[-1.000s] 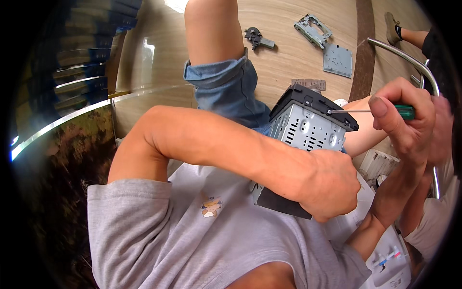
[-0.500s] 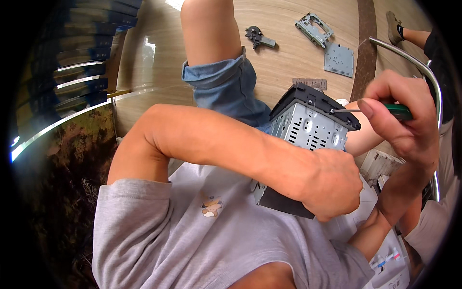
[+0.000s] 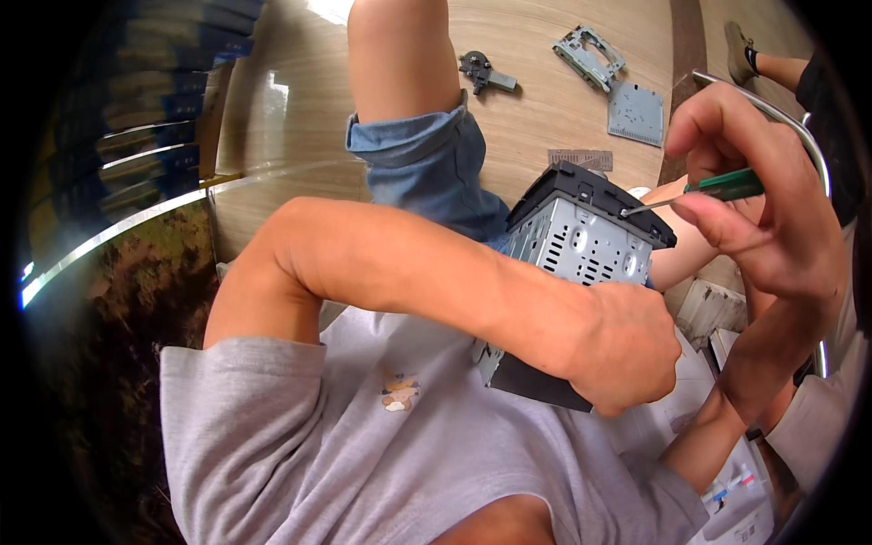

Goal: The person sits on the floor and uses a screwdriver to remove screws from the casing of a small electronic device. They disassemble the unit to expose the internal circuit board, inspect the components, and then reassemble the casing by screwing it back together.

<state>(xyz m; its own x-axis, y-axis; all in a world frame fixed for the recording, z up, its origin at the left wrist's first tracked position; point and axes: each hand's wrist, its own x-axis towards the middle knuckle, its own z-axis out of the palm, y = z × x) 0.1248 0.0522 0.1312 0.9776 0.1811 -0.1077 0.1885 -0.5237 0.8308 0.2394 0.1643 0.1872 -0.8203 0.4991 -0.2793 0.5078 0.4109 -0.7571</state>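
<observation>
Metal stereo chassis (image 3: pixel 581 250) sits centre-right of frame, clamped in my left hand (image 3: pixel 622 350) at its lower end; my right hand (image 3: pixel 758 195) pinches a green-handled screwdriver (image 3: pixel 699 193), tip on its top edge; loose metal plates (image 3: pixel 613 86) lie upper right on the floor.

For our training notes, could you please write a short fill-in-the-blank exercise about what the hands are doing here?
1. The left hand grips the metal car stereo chassis from ____.
2. The right hand holds a screwdriver with a ____ handle.
3. The screwdriver tip meets the chassis near its ____ frame.

Missing words: below; green; black
</observation>
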